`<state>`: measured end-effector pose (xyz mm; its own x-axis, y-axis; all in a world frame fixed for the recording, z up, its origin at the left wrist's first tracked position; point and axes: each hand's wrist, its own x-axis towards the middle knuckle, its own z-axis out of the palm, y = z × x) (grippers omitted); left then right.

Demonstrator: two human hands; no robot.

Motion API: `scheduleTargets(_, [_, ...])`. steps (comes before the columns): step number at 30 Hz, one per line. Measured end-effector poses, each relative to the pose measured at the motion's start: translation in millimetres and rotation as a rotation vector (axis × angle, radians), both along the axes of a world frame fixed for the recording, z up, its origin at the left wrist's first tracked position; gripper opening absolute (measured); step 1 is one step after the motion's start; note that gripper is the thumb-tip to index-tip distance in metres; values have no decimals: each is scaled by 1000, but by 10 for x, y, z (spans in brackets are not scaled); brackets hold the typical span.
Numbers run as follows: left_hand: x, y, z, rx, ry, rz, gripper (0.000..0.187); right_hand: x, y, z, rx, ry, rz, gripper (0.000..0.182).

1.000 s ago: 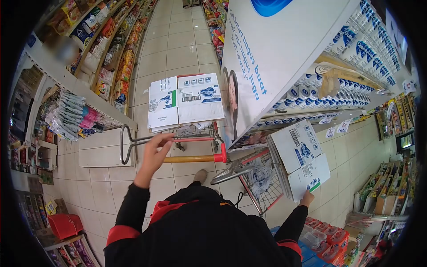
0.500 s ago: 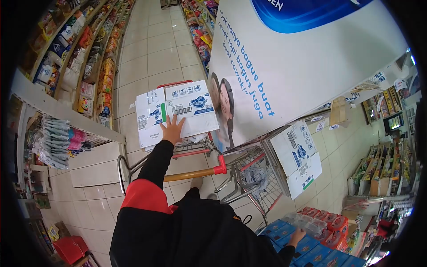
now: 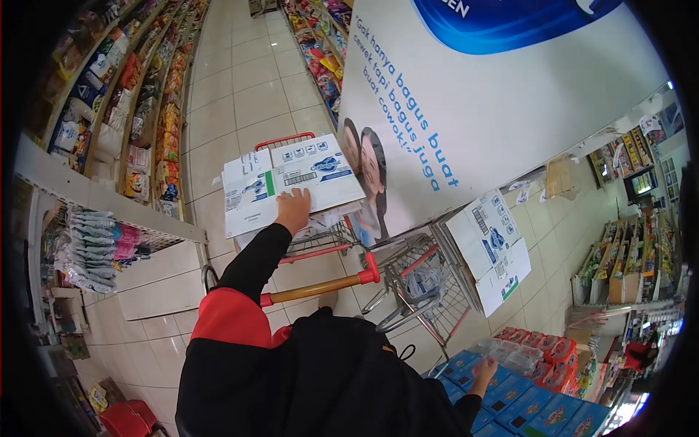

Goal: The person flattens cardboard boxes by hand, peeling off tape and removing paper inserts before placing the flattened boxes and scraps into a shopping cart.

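My left hand [image 3: 293, 210] lies on the front edge of a stack of flattened white cardboard boxes [image 3: 251, 207] with blue print. Its fingers are bent a little and apart on the top sheet. The stack rests on a shopping cart with a red and yellow-brown handle [image 3: 320, 290]. On the right, my right hand [image 3: 483, 373] hovers over or touches blue boxes [image 3: 520, 397], beside clear plastic packaging [image 3: 510, 358]. Its fingers look loosely curled and apart, with nothing visible in them.
A big white advertising display [image 3: 466, 95] stands ahead right. Another wire cart [image 3: 422, 284] is beside it, with more flattened cardboard [image 3: 488, 251] leaning there. Red-wrapped packs [image 3: 557, 360] sit past the blue boxes. Goods shelves [image 3: 138, 95] line the tiled aisle on the left.
My left hand has slid back toward the cardboard's front edge, its spread fingers now drawn in. My right hand has risen slightly and its fingers have loosened.
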<state>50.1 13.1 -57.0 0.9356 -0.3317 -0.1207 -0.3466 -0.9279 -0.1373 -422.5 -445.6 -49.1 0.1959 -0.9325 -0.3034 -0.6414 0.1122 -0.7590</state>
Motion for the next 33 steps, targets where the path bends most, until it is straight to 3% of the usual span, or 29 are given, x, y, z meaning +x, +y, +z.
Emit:
scheduleTargets(3, [-11,45,76,-98,-116,-89,36,629,-17,303,-38,-324,295,19])
scheduleTargets(4, [-14,84,175,-77,-285,-183,30,962,154,585,-95,-253,334,19])
scheduleTargets(5, [18,126,285,-72,-292,-174,30,1320,369,884,-156,-184,370,19])
scheduleTargets(10, [329,433,1102,-125,-204,-94,28,2417,901,1469,-313,-405,881,13])
scheduleTargets(16, [240,820,2243,-536,-227,-39,28,3216,1825,2084,-210,-543,1265,13])
scheduleTargets(17, [175,832,2376,-531,-230,-52,28,3315,1944,2128,-219,-569,1327,14])
scheduleTargets(19, [61,844,2576,-782,-280,-194,27,3479,2244,2267,-215,-580,1385,16])
scheduleTargets(21, [-76,828,2720,-815,-261,-201,25,3638,2528,2410,-400,-671,1494,24])
scheduleTargets(23, [-206,816,2793,-850,-241,-205,23,3816,2783,2473,-465,-764,1426,33])
scheduleTargets(25, [-325,808,2822,-909,-162,-148,20,4048,2997,2512,-637,-919,1213,41])
scheduleTargets(29, [-498,808,2762,-1045,-127,-160,19,4375,3249,2488,-868,-1017,958,46])
scheduleTargets(31, [-533,843,2708,-1056,-106,-165,20,4387,3327,2480,-570,-543,1228,42])
scheduleTargets(33, [-558,841,2669,-1126,-48,-132,22,4410,3413,2417,-514,-472,1303,35])
